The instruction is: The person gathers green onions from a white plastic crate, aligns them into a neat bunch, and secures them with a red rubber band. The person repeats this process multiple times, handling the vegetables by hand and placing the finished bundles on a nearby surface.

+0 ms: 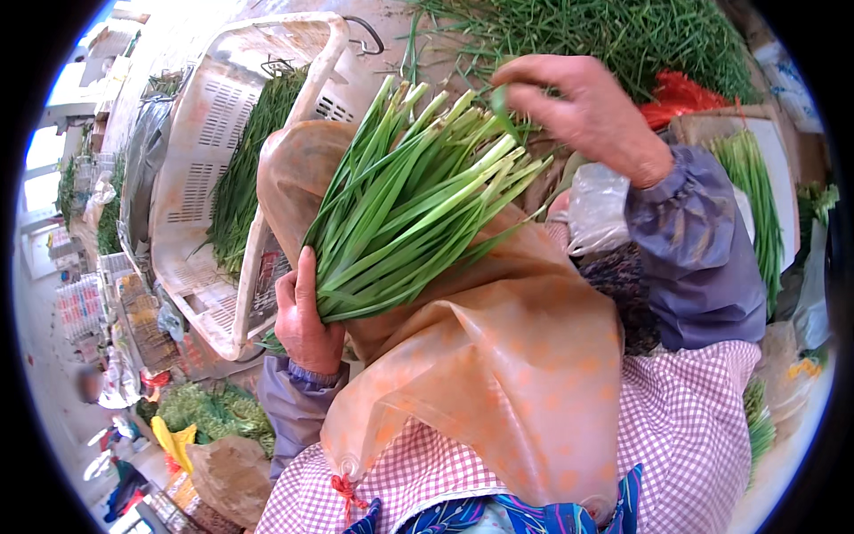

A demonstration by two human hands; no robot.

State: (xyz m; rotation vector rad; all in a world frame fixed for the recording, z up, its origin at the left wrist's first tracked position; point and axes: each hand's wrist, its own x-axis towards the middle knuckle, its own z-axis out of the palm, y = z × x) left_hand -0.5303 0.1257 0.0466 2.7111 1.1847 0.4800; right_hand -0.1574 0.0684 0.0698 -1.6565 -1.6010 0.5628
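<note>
A fanned bunch of flat-leaved greens [407, 220], which look like garlic chives, lies across my lap with the pale cut ends pointing away from me. My left hand [310, 314] grips the leafy end at the bunch's lower left. Above the stem ends is my right hand [580, 110], slightly blurred, with a loose green leaf [505, 110] pinched between thumb and fingers. Beneath the bunch, a stained plastic apron [480, 347] covers my knees.
A white plastic crate [200, 193] at the left holds more greens [257, 160]. Loose greens [614, 40] are heaped on the floor beyond my right hand, near a red net bag [680, 100]. At the right, a bunch of greens [754, 207] rests on a white board [787, 173].
</note>
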